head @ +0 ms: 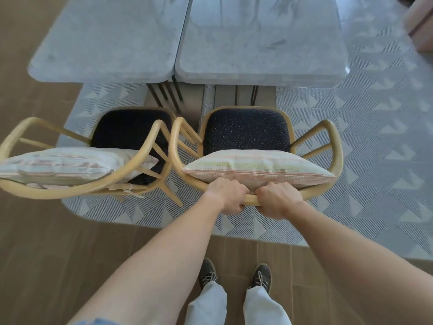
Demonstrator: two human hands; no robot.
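Wood floor (35, 242) is bordering a patterned rug (375, 148). On the rug, before two marble tables (105, 43), a left chair (131, 127) is standing just beside the right chair (246, 130), whose back rail the left hand (226, 195) and right hand (277, 200) are gripping, fingers curled round it.

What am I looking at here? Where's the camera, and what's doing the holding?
There is no machine here. A person wears one wide-angle camera on the head, pointing forward and down, so the arms you see are their own. The left grip and right grip are bare hands. Both are curled side by side round the curved top rail of a wooden chair. A striped cushion sits on its seat against the back. A second chair with a similar cushion stands to its left. Ahead, two marble-look tables stand side by side. A patterned rug lies underneath. The shoes are the wearer's.
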